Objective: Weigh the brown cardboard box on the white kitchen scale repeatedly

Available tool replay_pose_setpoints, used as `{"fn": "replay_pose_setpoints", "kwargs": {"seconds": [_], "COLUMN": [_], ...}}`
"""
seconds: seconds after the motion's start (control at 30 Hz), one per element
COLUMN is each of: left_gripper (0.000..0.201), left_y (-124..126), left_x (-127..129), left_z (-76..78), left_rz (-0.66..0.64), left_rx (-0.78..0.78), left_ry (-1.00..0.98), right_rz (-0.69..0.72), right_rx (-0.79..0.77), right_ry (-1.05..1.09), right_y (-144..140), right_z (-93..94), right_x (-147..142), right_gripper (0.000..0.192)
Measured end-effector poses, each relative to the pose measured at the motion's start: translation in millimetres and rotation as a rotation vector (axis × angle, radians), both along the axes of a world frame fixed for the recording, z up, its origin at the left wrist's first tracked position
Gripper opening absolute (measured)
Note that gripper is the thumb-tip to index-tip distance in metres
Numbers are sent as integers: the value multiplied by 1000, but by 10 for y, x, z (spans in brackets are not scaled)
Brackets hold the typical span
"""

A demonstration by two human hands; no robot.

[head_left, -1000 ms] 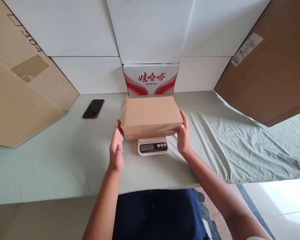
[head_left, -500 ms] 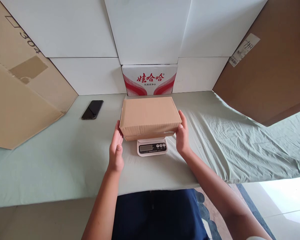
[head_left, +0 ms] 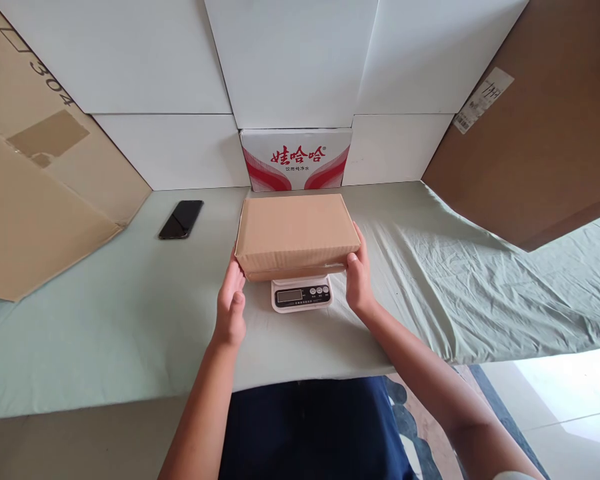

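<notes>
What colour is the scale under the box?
White, with a dark display panel; the scale shows best in the head view.

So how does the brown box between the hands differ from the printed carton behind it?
The brown cardboard box is plain, while the white carton bears red characters and red curves. The brown cardboard box sits on the kitchen scale; the white carton stands against the white panels. Both are rectangular cardboard.

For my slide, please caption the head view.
Both hands, left and right, steady a cardboard box on a kitchen scale.
</notes>
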State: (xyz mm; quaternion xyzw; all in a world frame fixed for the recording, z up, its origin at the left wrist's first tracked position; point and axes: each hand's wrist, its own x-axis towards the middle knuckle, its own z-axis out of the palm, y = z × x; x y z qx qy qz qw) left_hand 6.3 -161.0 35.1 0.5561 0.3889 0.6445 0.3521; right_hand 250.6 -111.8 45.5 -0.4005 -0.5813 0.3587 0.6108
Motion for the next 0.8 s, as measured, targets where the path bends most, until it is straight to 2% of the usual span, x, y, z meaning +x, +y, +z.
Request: {"fn": "replay_pose_setpoints", "kwargs": {"seconds": [0.13,0.23,0.33,0.4,0.47,0.57,0.7,0.8], "left_gripper": [85,78,70,63,60,61,67,70], "left_y": [12,121,411,687,972,1296,1478,1529], "left_x": [-5,-48,-102,-124,-129,-112,-103,-106], "left_z": [101,340,598,679,654,470,177,36], "left_rz": [7,-5,-29,-30,-40,-68,-47,-15], "left_rx": [8,40,102,114,100,46,-23,-52], "left_ry": [-22,1,41,23,-26,-161,-240,-270], "right_rz": [-6,-3,2,-1,-19,-22,-22,-31], "right_rx": [18,54,151,186,203,195,165,132], "right_ry": [54,74,67,46,32,5,-1,2], "right_y": [35,196,506,770,1038,1359,1540,1550], "right_z": [67,188,336,403,411,295,24,-117], "right_x": [-35,-46,-82,-122,-161,-198,-226,-239], "right_gripper": [73,70,72,71,70,76,80,79]}}
